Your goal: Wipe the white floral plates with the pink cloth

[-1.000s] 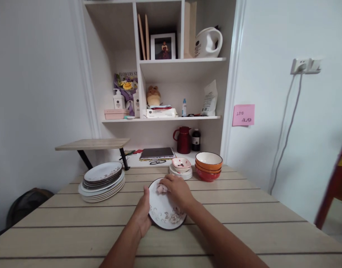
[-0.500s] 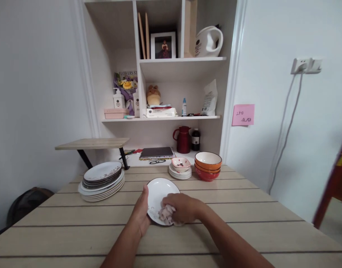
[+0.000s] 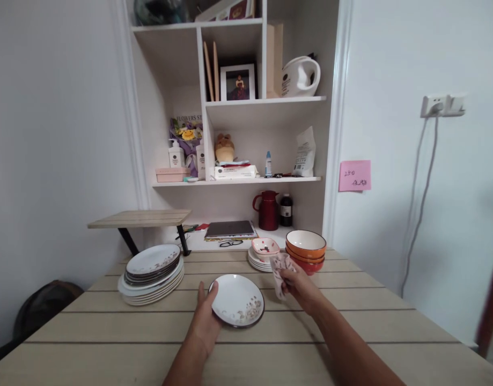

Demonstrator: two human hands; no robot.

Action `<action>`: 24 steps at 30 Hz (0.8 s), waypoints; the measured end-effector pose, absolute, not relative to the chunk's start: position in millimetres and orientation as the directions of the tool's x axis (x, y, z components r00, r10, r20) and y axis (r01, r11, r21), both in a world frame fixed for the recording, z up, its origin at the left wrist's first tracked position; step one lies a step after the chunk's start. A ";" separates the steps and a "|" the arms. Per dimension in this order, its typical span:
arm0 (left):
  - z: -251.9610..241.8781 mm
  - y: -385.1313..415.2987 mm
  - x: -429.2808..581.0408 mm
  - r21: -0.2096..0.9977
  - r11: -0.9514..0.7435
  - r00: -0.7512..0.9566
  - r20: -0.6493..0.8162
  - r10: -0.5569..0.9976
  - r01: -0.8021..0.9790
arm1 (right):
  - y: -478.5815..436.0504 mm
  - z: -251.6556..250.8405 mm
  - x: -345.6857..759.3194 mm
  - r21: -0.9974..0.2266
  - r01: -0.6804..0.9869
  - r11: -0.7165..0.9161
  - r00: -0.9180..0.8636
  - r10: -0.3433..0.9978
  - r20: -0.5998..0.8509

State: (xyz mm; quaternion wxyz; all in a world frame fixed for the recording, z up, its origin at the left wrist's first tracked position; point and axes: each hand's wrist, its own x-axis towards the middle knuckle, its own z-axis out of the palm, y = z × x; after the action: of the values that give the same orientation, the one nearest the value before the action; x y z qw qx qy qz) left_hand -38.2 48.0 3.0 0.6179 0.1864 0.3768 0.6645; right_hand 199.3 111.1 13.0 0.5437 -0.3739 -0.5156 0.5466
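Note:
A white plate [image 3: 235, 298] with a dark rim and a brown floral pattern is gripped at its left edge by my left hand [image 3: 207, 316], thumb on top and the other fingers mostly hidden. To the right, my right hand [image 3: 301, 287] pinches a crumpled pale pink cloth [image 3: 281, 271], held apart from the plate. Behind the cloth stand a stack of small plates [image 3: 257, 262] with a patterned square dish [image 3: 265, 246] on top, and a stack of orange and red bowls [image 3: 306, 252]. At the left sits a tall stack of plates [image 3: 152, 279].
A small raised wooden shelf [image 3: 139, 217] on black legs stands behind the plate stack. Along the back are a laptop [image 3: 231, 229], glasses [image 3: 230, 243], a red jug [image 3: 267, 210] and a dark bottle [image 3: 286, 210]. White shelving [image 3: 238, 181] rises above the slatted table [image 3: 141, 351].
My right hand has lifted the cloth off the plate and moved right, toward the bowls. The plate's floral pattern now shows. My left hand still holds the plate; the view has tilted up.

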 end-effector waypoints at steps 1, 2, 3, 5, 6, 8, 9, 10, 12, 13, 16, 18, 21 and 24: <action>4.1 47.7 -39.6 0.745 0.048 -0.178 -0.221 0.959 -0.665 | 108.3 15.1 201.6 -0.976 -0.192 0.102 -0.174 0.975 0.136; 4.8 47.5 -40.9 0.765 0.044 -0.187 -0.213 0.959 -0.643 | 104.1 18.0 203.1 -0.986 -0.151 0.073 -0.250 0.962 0.110; 5.0 47.4 -41.8 0.784 0.035 -0.193 -0.195 0.962 -0.620 | 98.8 21.7 203.5 -0.995 -0.087 0.043 -0.347 0.935 0.070; 3.9 48.3 -43.4 0.809 0.001 -0.200 -0.146 0.969 -0.588 | 86.7 29.8 199.7 -0.995 0.094 0.019 -0.583 0.811 -0.040; 2.8 49.3 -44.2 0.817 -0.022 -0.210 -0.122 0.970 -0.576 | 80.8 33.5 195.4 -0.981 0.191 0.035 -0.665 0.739 -0.103; 0.4 52.5 -46.2 0.822 -0.061 -0.237 -0.091 0.967 -0.566 | 71.3 38.3 182.8 -0.933 0.348 0.095 -0.732 0.649 -0.208; -0.6 54.5 -47.4 0.821 -0.072 -0.250 -0.088 0.964 -0.567 | 68.1 39.1 175.5 -0.897 0.424 0.126 -0.744 0.613 -0.266; -1.2 56.6 -48.7 0.818 -0.074 -0.257 -0.092 0.962 -0.571 | 65.9 39.0 168.3 -0.870 0.469 0.149 -0.753 0.583 -0.306; -1.1 60.1 -50.9 0.810 -0.062 -0.259 -0.113 0.959 -0.583 | 63.3 37.4 156.2 -0.832 0.532 0.158 -0.747 0.550 -0.373; -0.5 61.3 -51.6 0.809 -0.057 -0.258 -0.119 0.959 -0.585 | 62.5 36.6 152.0 -0.824 0.546 0.150 -0.735 0.559 -0.385; 2.5 62.6 -52.1 0.813 -0.068 -0.273 -0.114 0.955 -0.578 | 59.8 37.5 146.6 -0.829 0.547 0.119 -0.683 0.636 -0.359; 3.5 62.7 -51.7 0.810 -0.077 -0.277 -0.108 0.955 -0.581 | 57.6 40.7 146.6 -0.837 0.537 0.105 -0.665 0.662 -0.344; 2.3 64.7 -51.4 0.795 -0.068 -0.278 -0.129 0.952 -0.603 | 55.2 45.3 147.3 -0.839 0.535 0.100 -0.671 0.655 -0.349; -0.1 68.7 -51.6 0.785 -0.056 -0.303 -0.171 0.938 -0.617 | 55.9 44.4 147.5 -0.838 0.533 0.117 -0.676 0.655 -0.338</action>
State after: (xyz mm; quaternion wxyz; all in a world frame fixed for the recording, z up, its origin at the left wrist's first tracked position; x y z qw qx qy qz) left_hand -51.6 68.7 -0.1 0.5562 0.1985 0.4035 0.6989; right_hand 147.5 55.9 44.4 0.0574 -0.3984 -0.7450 0.5319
